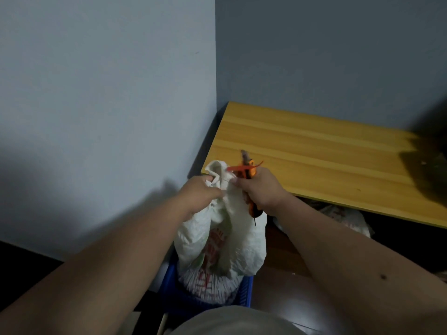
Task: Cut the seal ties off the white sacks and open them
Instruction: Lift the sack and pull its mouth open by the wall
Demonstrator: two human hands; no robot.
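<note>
In the head view, a white sack [221, 240] is seen standing upright in a blue crate [244, 290] on the floor, near the middle of the scene and just left of a wooden table [314, 151]. Red printing is visible on the sack's lower body. The neck of the sack is gathered and pulled upward, its bunched top rising to about the level of the table's near-left corner.

The sack's neck is gripped by the left hand [199, 192], whose fingers are curled tightly round the bunched fabric on the left side. On the right side, the fabric is pinched by the thumb and forefinger of the right hand [260, 189], while orange-handled cutters [250, 189] are held in the same hand's remaining curled fingers. The cutters are held roughly upright, with the grey blade tip pointing up and away above the hand and the handle ends projecting below it against the sack. Whether the blades are parted cannot be told through the blur.

An orange seal tie [242, 167] is seen lying across the top of the right hand, touching the bunched top of the sack at its left end; whether it is cut through cannot be told.

A second white sack [343, 218] with red printing is partly seen under the table, to the right of the right forearm. A dark blurred object [425, 165] is seen on the far right of the table. Grey walls [108, 93] are met in a corner behind the table.
</note>
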